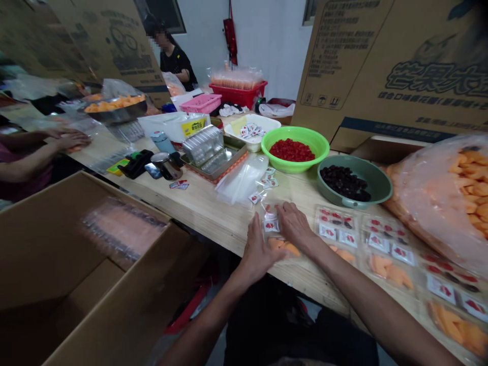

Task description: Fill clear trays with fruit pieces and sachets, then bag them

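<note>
On the table edge in front of me lies a clear plastic tray (271, 226) holding a small white sachet and orange shell-shaped pieces. My left hand (256, 249) is closed around its near left side, thumb across the orange pieces. From the right, my right hand (293, 221) grips its upper part, with the fingertips partly hidden. Clear film shows above the tray; whether it is a bag around it I cannot tell. Right of my hands, several filled trays (389, 246) stand in a row, with red and dark pieces, sachets and orange pieces in separate compartments.
Behind my hands are flat clear bags (244, 178), loose sachets (270, 178), a green bowl (324, 145) of red pieces and a grey-green bowl (383, 190) of dark ones. A big bag (415, 173) of orange pieces stands right. An open carton (87, 305) is left; co-workers sit beyond.
</note>
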`<state>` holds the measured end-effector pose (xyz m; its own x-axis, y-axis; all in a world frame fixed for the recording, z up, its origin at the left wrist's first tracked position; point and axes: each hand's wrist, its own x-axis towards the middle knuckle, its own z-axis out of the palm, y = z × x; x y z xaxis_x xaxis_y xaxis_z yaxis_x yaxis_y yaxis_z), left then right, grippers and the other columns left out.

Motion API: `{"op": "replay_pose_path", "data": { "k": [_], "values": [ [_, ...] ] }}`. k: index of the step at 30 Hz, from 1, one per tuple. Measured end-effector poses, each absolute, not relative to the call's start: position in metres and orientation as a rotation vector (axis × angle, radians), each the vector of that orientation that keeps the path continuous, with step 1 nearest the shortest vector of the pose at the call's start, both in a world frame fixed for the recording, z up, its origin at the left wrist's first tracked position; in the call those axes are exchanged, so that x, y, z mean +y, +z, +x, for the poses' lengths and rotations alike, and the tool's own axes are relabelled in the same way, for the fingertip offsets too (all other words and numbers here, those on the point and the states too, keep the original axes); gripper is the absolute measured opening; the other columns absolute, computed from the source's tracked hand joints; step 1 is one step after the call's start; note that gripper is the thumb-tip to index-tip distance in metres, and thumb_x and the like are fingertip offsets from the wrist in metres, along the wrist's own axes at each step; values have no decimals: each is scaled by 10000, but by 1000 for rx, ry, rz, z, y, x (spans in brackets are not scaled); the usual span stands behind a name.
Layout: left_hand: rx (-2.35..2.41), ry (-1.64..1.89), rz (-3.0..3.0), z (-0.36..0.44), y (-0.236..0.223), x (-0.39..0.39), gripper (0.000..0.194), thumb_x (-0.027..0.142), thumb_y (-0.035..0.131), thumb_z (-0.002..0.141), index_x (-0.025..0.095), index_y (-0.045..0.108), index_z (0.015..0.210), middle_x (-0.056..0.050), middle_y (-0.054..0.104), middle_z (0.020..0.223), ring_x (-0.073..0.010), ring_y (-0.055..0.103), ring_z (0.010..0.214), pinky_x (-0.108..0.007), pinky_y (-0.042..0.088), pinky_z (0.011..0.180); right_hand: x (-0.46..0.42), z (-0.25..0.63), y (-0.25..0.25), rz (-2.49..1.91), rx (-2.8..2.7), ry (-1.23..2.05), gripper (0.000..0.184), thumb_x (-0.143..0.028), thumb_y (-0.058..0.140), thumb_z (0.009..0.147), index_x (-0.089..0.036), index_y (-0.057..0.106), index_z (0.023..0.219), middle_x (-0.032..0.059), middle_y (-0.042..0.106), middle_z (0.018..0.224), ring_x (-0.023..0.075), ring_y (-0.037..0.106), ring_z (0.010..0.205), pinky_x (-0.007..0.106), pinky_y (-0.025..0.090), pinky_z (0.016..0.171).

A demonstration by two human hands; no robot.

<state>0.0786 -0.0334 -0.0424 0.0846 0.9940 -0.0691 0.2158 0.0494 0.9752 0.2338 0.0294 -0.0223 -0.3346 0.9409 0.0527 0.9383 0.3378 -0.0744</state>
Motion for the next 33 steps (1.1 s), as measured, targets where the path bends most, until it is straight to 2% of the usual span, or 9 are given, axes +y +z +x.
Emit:
{"op": "replay_pose_path", "data": {
  "k": [3,6,9,14,19,24,29,31,33],
  "values": [
    [1343,713,1917,70,-49,-62,984,282,914,584,258,434,1443,-161,277,1612,-408,212,1501,-629,292,1165,25,233,-28,-1689,-2514,108,276,-145,481,971,-150,553,1237,128,583,1152,263,500,1068,328,437,841],
    [1381,790,2133,72,-63,-68,622,169,767,763,217,490,1318,-174,454,1479,-357,376,1431,-596,387,1117,13,232,-27,-1609,-2579,212,264,-149,503,962,-148,551,1221,126,583,1163,255,511,1066,319,455,823],
    [1422,1073,2158,78,-73,-60,514,114,697,796,182,457,1245,-166,535,1301,-310,515,1274,-522,478,1040,-6,231,-22,-1566,-2632,292,188,-113,503,944,-157,582,1108,111,595,1089,248,523,1035,309,461,781],
    [1599,1256,2209,82,-69,-48,426,64,647,768,172,491,1149,-123,514,1127,-284,545,1096,-465,517,928,-42,232,-16,-1487,-2651,342,308,-20,514,862,-169,562,1128,101,584,1077,246,515,1034,307,472,757],
    [1524,1238,2333,82,-63,-42,79,111,566,874,188,574,890,-72,558,955,-215,549,895,-361,498,814,-66,230,-17,-1388,-2620,343,429,21,516,766,-173,540,1148,104,570,1102,254,497,1044,330,485,793],
    [1465,1148,2334,88,-65,-41,147,99,512,900,188,621,857,-46,588,834,-190,541,782,-357,487,810,-65,236,-22,-1426,-2553,335,354,41,510,774,-174,550,1053,95,571,1042,238,506,993,328,474,802],
    [1333,901,2271,83,-52,-56,412,43,558,745,205,643,1114,-112,588,1150,-260,544,1104,-416,505,936,-63,245,-35,-1529,-2485,285,325,19,533,787,-165,570,1052,104,610,1041,240,542,958,339,452,779],
    [1388,962,2040,79,-44,-64,593,107,619,719,209,550,1299,-136,516,1327,-291,488,1245,-462,458,1034,-63,247,-38,-1539,-2423,171,316,-14,548,798,-168,585,1072,124,625,1108,277,544,1009,390,437,818],
    [1530,1047,1572,77,-39,-67,609,252,640,795,193,464,1375,-150,531,1305,-272,547,1174,-442,487,980,-62,248,-39,-1528,-2309,88,290,-37,535,824,-179,594,1070,132,626,1193,308,532,1088,434,419,869]
  ]
}}
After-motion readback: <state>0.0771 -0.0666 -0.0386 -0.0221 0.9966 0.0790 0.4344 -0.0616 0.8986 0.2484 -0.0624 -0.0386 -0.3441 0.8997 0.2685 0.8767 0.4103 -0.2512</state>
